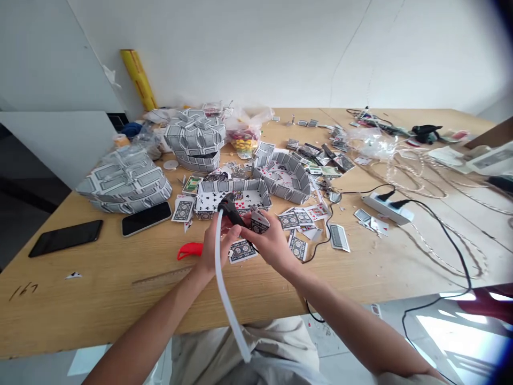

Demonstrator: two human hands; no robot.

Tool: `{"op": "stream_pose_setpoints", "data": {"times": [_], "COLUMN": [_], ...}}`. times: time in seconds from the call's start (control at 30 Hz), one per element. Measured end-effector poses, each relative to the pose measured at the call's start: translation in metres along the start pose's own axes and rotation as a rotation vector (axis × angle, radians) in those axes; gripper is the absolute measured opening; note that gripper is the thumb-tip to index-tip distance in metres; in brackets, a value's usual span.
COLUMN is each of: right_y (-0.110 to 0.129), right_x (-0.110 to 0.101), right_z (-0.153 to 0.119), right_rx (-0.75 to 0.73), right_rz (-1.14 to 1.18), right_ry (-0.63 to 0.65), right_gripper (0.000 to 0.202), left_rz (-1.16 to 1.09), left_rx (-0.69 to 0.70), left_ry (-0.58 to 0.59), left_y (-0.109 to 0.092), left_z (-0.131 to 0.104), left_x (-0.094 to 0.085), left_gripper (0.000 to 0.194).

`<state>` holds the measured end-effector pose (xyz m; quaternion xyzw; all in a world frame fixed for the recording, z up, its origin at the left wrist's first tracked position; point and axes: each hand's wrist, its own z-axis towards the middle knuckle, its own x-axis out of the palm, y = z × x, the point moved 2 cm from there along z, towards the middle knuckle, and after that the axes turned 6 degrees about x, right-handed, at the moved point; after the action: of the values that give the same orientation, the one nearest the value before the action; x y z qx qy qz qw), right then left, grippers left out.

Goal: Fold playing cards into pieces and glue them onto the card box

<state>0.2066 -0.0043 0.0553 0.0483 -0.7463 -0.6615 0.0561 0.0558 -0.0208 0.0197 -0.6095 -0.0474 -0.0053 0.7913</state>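
My left hand is closed round a black hot glue gun, from whose back a long white glue stick curves down towards my lap. In my right hand is a small folded playing card piece, pinched close to the gun's front. The fingers partly hide both the gun and the piece. Just beyond my hands sits an open rectangular box made of playing cards, and behind it on the right an open heart-shaped card box. Under my wrists lie loose cards and a red-handled tool.
Two lidded card boxes stand at the left, near two phones. A ruler lies by the front edge. At the right, a power strip has black cables trailing from it. Card scraps cover the middle.
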Motion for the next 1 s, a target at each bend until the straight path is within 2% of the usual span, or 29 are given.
{"op": "stream_pose_setpoints", "data": {"times": [0.13, 0.23, 0.37, 0.47, 0.57, 0.73, 0.87, 1.0], "right_y": [-0.006, -0.003, -0.003, -0.007, -0.011, -0.022, -0.03, -0.03], "right_x": [0.006, 0.001, -0.013, -0.023, -0.033, -0.047, -0.053, -0.057], "right_z": [-0.002, 0.002, 0.023, 0.04, 0.052, 0.059, 0.059, 0.057], "right_rx": [0.05, 0.105, 0.161, 0.162, 0.175, 0.225, 0.262, 0.242], "right_rz": [0.083, 0.102, 0.215, 0.312, 0.378, 0.495, 0.529, 0.525], "right_ry": [0.139, 0.233, 0.349, 0.442, 0.488, 0.474, 0.498, 0.493], "right_gripper": [0.048, 0.043, 0.048, 0.052, 0.047, 0.044, 0.048, 0.046], "left_rz": [-0.075, -0.069, -0.183, -0.253, -0.291, -0.306, -0.278, -0.2], "left_rx": [-0.102, -0.123, -0.147, -0.148, -0.184, -0.23, -0.247, -0.277], "left_ry": [-0.141, -0.24, -0.265, -0.253, -0.207, -0.103, 0.023, 0.226], "left_y": [-0.007, -0.007, -0.003, -0.008, -0.016, -0.02, -0.017, -0.013], "left_z": [0.007, 0.009, 0.013, 0.018, 0.021, 0.024, 0.022, 0.018], "left_x": [-0.002, -0.013, -0.029, -0.034, -0.034, -0.032, -0.035, -0.037], "left_gripper": [0.052, 0.045, 0.042, 0.038, 0.033, 0.026, 0.036, 0.05]}}
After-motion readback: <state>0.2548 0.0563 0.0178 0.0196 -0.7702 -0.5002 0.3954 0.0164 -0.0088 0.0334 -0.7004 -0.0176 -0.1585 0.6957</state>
